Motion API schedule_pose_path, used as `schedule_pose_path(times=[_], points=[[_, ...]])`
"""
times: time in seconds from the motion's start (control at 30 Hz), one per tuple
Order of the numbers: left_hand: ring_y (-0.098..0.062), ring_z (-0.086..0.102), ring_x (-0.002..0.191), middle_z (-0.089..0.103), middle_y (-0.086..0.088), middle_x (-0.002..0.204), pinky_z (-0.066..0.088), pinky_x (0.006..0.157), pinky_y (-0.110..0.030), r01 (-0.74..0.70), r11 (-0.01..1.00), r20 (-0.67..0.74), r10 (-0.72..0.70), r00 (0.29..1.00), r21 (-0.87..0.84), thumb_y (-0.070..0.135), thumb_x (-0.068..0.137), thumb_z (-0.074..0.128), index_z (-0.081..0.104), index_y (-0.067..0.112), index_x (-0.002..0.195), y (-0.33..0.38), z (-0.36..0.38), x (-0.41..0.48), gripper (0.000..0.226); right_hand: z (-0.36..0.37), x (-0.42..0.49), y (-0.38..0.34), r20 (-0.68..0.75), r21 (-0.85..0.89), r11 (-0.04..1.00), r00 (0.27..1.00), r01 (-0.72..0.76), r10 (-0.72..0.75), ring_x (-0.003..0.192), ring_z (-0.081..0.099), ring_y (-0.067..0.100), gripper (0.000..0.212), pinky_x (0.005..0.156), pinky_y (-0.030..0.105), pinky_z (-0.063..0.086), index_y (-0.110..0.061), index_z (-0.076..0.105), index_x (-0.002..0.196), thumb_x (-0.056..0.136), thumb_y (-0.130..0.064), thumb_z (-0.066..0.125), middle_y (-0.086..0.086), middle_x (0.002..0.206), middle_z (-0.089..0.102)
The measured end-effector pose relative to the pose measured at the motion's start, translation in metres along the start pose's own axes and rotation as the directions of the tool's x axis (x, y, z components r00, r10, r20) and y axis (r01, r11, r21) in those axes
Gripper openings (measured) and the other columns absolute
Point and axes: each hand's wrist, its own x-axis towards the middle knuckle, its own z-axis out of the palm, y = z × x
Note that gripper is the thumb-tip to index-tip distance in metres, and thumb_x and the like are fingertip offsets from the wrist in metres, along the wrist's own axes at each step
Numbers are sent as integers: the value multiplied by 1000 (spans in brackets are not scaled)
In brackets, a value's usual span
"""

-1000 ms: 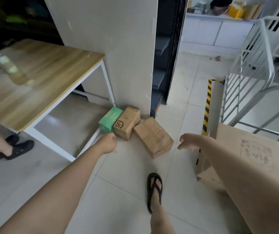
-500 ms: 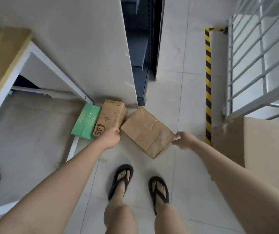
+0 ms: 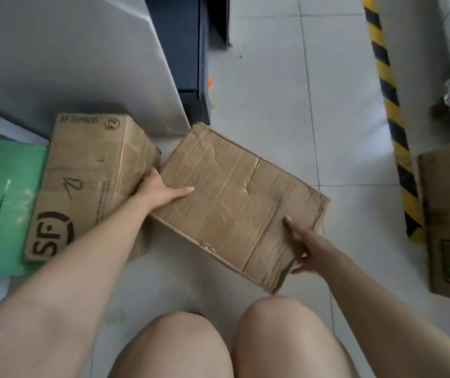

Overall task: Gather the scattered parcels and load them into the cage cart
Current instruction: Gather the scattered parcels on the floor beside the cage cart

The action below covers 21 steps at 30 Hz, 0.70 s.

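Tiled floor (image 3: 273,105) bears a creased box (image 3: 232,203) just right of the SF box (image 3: 90,173); we find left hand (image 3: 161,193) and right hand (image 3: 308,246) clamped on its opposite edges, thumbs on top, and judge the pickup in hand, a level lift due next.

Illumination: soft, even, moderately bright. Clear tape on the creased brown cardboard parcel (image 3: 234,197) shows mild glare, and a diffuse shadow lies under its near-left edge. Right of it, the yellow-and-black striped floor strip (image 3: 393,118) bows from lens distortion. Left of it, the green rectangular package (image 3: 3,203) is blurred.
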Motion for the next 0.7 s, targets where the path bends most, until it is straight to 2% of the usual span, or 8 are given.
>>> schedule_pose_path(times=[0.07,0.13,0.27,0.37,0.43,0.53,0.6,0.7], points=[[-29,47,128,47,-11,141,37,109,-44,51,988,22,-48,999,-148,51,49,88,34,8,138,-3,-4,-3,113,4,-8,-1,-21,41,998,999,50,-49,119,49,35,91,88,54,42,-19,42,136,61,-56,78,8,138,48],[-28,51,124,52,-9,137,40,107,-42,63,977,21,-60,998,-204,44,51,89,39,9,134,2,-19,-29,104,-1,-42,-6,-62,74,995,996,70,-66,113,53,31,89,89,49,44,-20,45,134,60,-56,79,5,131,54],[-27,42,133,40,-7,148,33,112,-44,57,964,85,-36,996,-258,43,59,86,21,12,148,35,-69,-120,114,-26,-149,-29,-207,192,950,956,247,-207,113,57,27,115,89,47,50,-18,41,136,40,-62,86,5,130,56],[-27,42,132,40,-7,148,34,111,-46,15,956,106,18,994,-294,36,66,84,23,12,147,69,-112,-195,104,-42,-249,-46,-369,264,901,899,345,-237,116,51,25,104,100,52,43,-17,30,142,59,-52,83,3,129,49],[-27,46,127,45,-8,142,38,108,-45,-7,948,114,45,992,-317,30,70,82,30,11,142,92,-141,-247,91,-57,-310,-48,-414,293,895,888,338,-200,115,51,27,102,99,49,43,-13,30,142,62,-49,82,5,129,49],[-27,52,119,52,-10,134,43,101,-42,-29,953,147,76,986,-301,27,72,81,38,10,135,126,-184,-321,79,-84,-396,-41,-372,297,902,908,313,-192,110,56,28,99,80,39,51,-6,41,136,58,-49,84,9,129,55],[-24,54,111,54,-9,131,45,94,-38,-53,961,195,109,975,-270,28,72,81,40,10,134,146,-204,-360,76,-98,-447,-30,-384,298,907,907,299,-173,108,55,27,87,67,31,46,-3,44,135,66,-44,81,11,128,56],[-22,55,105,56,-8,129,43,88,-35,-101,967,246,159,956,-235,31,73,79,43,11,134,168,-219,-405,74,-116,-501,-9,-461,328,887,875,326,-151,112,53,29,81,82,33,43,0,44,135,73,-39,78,12,131,53]])
